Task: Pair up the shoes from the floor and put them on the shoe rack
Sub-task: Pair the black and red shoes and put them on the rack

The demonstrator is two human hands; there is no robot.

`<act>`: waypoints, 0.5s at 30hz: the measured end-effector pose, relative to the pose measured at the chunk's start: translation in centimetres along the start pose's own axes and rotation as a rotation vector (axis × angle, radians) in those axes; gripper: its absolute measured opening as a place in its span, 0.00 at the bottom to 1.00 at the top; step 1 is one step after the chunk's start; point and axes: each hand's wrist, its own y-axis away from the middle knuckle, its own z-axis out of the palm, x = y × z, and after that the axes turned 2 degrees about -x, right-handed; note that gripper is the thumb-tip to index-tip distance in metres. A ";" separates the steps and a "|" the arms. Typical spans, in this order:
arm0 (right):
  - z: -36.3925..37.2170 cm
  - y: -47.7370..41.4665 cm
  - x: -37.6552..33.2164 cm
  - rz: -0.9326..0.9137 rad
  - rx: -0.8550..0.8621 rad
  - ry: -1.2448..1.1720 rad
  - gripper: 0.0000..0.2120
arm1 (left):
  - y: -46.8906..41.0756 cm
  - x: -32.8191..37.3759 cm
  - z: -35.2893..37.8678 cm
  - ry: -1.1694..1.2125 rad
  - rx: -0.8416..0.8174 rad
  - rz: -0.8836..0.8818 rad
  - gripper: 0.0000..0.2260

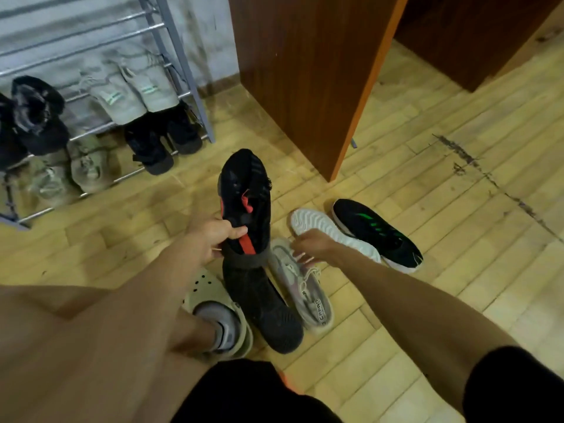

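My left hand grips a black shoe with red trim by its heel collar, lifted off the floor with the toe pointing away. Below it lies its dark match sole up on the floor. My right hand reaches down over a grey-pink sneaker, fingers curled and touching its laces. To the right lie a white-soled shoe on its side and a black sneaker with green stripes. The metal shoe rack stands at the upper left, with several pairs on its shelves.
A brown wooden cabinet stands right of the rack, its corner close to the lifted shoe. My left foot wears a pale clog and a grey sock. The floor is light wood planks with a dark stain at the right.
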 end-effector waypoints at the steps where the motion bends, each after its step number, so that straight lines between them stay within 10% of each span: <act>1: 1.8 -0.4 1.1 0.037 -0.032 0.041 0.07 | -0.3 -0.6 -0.6 0.016 0.018 -0.017 0.13; 7: 11.8 -2.6 4.4 0.005 -0.062 0.533 0.34 | -1.1 -3.2 -3.6 0.084 0.106 -0.064 0.16; 15: 12.5 -2.7 2.9 0.025 0.017 0.433 0.28 | -1.0 -4.3 -5.0 0.176 0.185 -0.040 0.14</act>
